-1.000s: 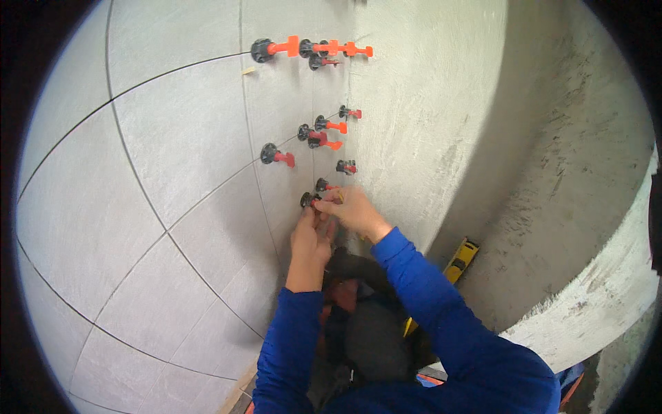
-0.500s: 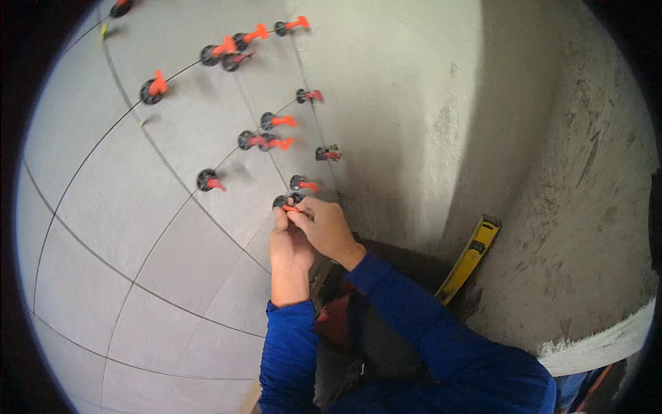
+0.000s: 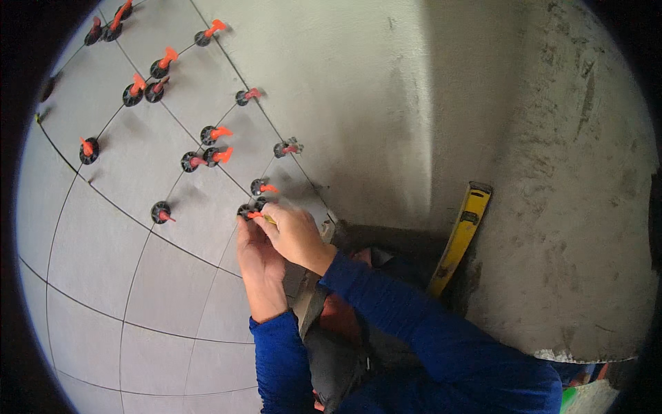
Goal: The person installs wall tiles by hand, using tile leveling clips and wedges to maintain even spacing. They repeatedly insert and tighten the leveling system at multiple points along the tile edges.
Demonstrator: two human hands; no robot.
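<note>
Tiles [image 3: 165,279] meet rough plaster [image 3: 345,90]; right fingers [image 3: 274,219] pinch a red handle [image 3: 254,214]; left fingers [image 3: 243,229], grip unclear, touch black disc [image 3: 244,211].

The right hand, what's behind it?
Behind the right hand is grey tiled wall, with a black disc peeking out above its fingertips. The disc's lower part and any tile the hand covers can't be seen.

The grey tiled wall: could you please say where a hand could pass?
The grey tiled wall looks free at lower left, below the lowest red-handled, round black clip and left of the blue sleeve. Pale plaster between that wall and the long yellow level also looks bare. Crowded: the left hand, right hand and the black clips with orange handles above.
</note>
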